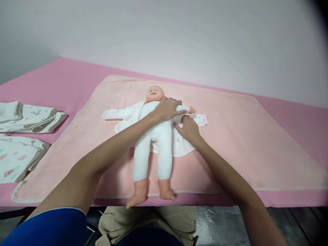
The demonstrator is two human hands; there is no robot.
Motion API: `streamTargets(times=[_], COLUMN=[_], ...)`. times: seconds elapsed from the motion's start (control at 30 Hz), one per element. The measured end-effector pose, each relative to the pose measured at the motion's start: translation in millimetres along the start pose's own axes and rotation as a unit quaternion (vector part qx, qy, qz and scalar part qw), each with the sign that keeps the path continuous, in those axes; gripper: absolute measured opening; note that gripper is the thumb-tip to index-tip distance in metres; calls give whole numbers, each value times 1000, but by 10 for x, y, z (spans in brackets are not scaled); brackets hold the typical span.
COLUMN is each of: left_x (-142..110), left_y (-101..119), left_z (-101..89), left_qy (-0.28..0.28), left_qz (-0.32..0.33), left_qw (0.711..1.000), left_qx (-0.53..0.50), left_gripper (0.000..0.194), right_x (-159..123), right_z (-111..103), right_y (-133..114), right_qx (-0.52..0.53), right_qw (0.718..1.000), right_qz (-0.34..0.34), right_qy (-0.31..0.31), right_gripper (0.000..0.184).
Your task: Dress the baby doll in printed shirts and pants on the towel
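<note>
A baby doll (pixel 165 160) with a white cloth body lies on its back, its head away from me and its feet at the near edge. Beneath it is a small white baby shirt (pixel 130 118), spread open with its sleeves out to both sides. My left hand (pixel 167 108) lies across the doll's upper chest, closed around its arm on the right, with fingers above and thumb below. Just below that arm, my right hand (pixel 190 129) has curled fingers at the shirt's right side, near the printed sleeve. The cloth between those fingertips is mostly hidden.
A pink blanket (pixel 230 143) lies under the doll on a table with a darker pink cover (pixel 64 82). Folded printed baby clothes (pixel 38 118) and another folded printed piece (pixel 19 159) sit at the left. A pale wall (pixel 179 41) stands behind.
</note>
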State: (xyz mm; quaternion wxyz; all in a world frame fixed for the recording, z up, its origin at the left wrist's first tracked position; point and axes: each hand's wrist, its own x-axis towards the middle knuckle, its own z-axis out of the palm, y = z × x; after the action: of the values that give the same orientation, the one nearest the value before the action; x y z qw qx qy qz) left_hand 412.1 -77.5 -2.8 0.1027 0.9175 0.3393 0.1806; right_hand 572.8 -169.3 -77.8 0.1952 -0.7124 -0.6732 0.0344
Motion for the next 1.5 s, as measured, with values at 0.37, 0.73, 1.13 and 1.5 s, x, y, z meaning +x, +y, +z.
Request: streamTargets(times=[0.37,0.73,1.13,1.5], left_x=[-191,215,-2045,-1789], left_y=[-89,44,-798,-379], left_z=[-82,183,-321,-592], left_qy=[67,122,174,190], left_qz=[34,-27,-238,-157], left_qw=[996,984,954,969], left_qx=[-46,-126,51,-16], left_gripper=[37,28,42,19], right_x=[324,393,-712,-506], right_z=[-369,-471,-487,-844], right_y=[515,-91,423,-355], right_qx=[144,68,27,157], right_qw=[985,992,998,981], right_qz=[80,-60,31,-78], right_qy=[55,85,48,88], right_gripper=[28,23,33,28])
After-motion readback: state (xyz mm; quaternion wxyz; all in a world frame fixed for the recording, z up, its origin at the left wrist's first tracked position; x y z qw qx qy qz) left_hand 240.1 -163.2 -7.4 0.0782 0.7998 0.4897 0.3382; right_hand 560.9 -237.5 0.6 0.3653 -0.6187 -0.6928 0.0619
